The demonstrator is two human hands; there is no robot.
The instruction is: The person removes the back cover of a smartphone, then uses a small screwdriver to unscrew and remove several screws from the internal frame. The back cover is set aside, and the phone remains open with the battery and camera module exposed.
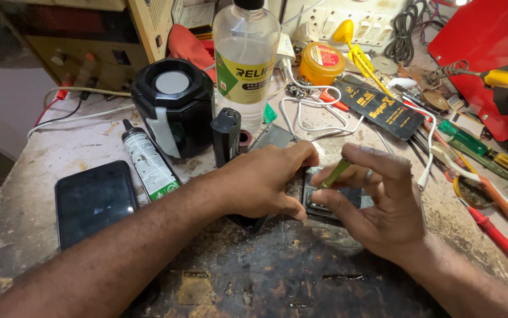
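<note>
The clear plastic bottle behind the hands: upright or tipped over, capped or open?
Upright and capped: the clear bottle stands on its base on the workbench, black cap on top.

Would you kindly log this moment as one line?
left hand: steadies opened device | right hand: holds green tool over it

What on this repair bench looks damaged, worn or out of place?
The benchtop in front of the hands is badly worn: dark, pitted and flaking. Tools lie scattered at the right, and a white cable loops loosely across them.
</note>
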